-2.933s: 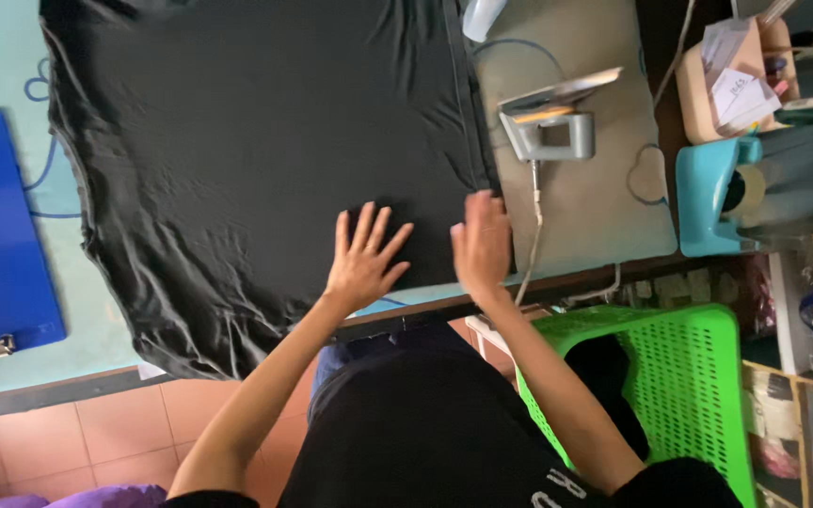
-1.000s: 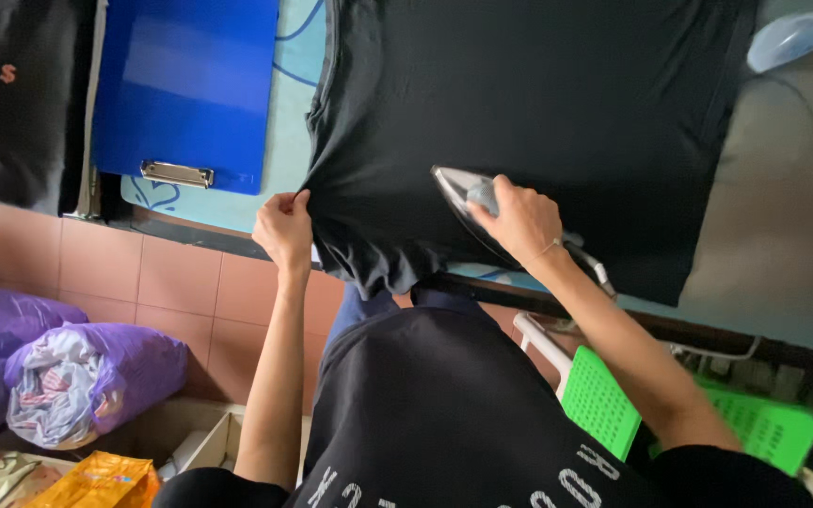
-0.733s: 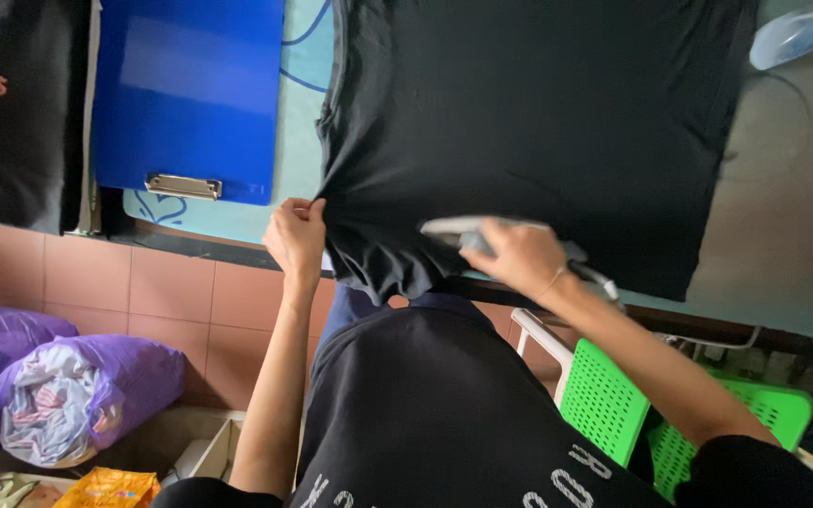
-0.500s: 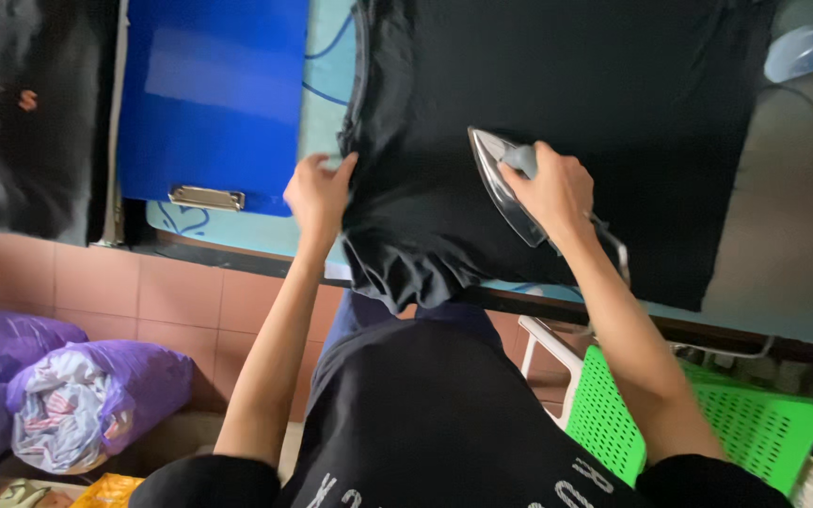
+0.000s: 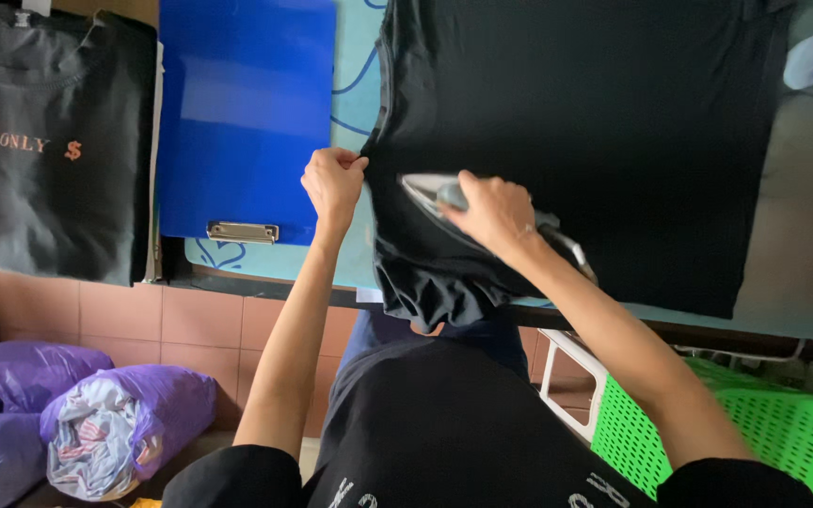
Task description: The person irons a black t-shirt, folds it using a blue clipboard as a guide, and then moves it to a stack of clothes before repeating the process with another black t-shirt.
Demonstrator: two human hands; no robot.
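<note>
A black garment point(image 5: 595, 122) lies spread on the ironing surface, its lower left corner hanging over the front edge. My left hand point(image 5: 333, 181) pinches the garment's left edge and pulls it taut. My right hand point(image 5: 493, 211) grips the handle of a grey and white clothes iron point(image 5: 435, 188), which rests on the cloth with its tip pointing left, close to my left hand.
A blue clipboard point(image 5: 242, 113) lies left of the garment. A folded black shirt with an orange print point(image 5: 44, 141) sits at the far left. Purple bags of cloth point(image 5: 124, 423) are on the floor below. A green plastic basket point(image 5: 736, 433) stands at lower right.
The iron has slid left and slightly down on the garment. My left hand has risen along the cloth's left edge, still gripping it.
</note>
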